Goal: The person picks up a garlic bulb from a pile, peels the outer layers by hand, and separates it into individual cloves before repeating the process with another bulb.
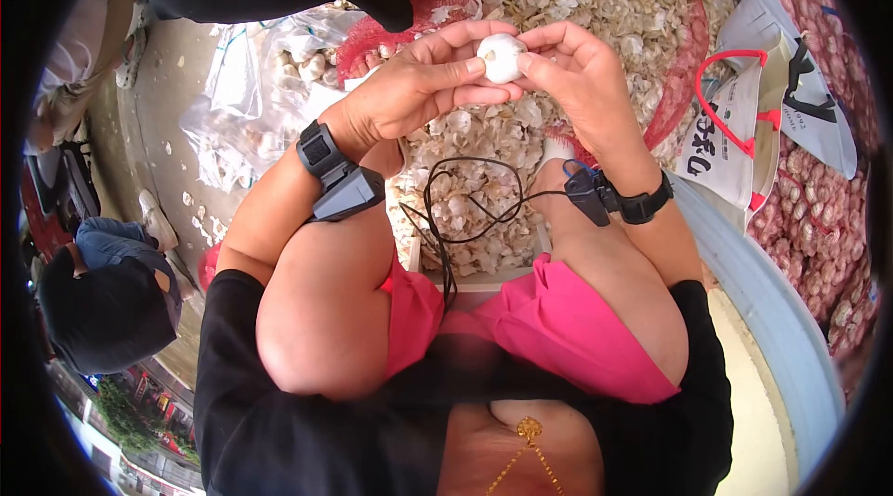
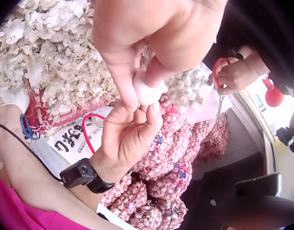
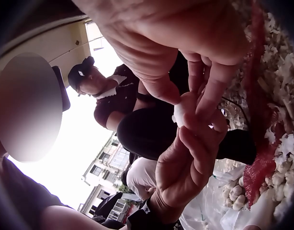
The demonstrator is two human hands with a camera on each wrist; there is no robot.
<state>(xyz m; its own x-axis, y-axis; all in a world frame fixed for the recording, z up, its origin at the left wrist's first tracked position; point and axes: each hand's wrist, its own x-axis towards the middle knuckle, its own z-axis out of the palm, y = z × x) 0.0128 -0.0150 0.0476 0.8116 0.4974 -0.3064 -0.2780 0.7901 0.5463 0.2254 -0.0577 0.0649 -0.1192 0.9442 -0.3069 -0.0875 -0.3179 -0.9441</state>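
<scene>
A white garlic bulb (image 1: 503, 58) is held between both hands in the head view. My left hand (image 1: 419, 82) grips it from the left, thumb on the near side and fingers behind. From the right, my right hand (image 1: 591, 77) pinches the bulb between thumb and index finger. The left wrist view shows the garlic bulb (image 2: 148, 91) between the fingertips of both hands. In the right wrist view the fingers partly cover the bulb (image 3: 186, 108). Below the hands lies a heap of dry garlic skins (image 1: 474, 189).
A clear plastic bag (image 1: 233, 138) with garlic bulbs lies at the left. Red netting (image 1: 684, 96) edges the skins. At the right are a paper bag (image 1: 726, 138) and net sacks of garlic (image 1: 795, 217). A black cable (image 1: 446, 235) loops between the knees. Another person's hand holds scissors (image 2: 220, 98).
</scene>
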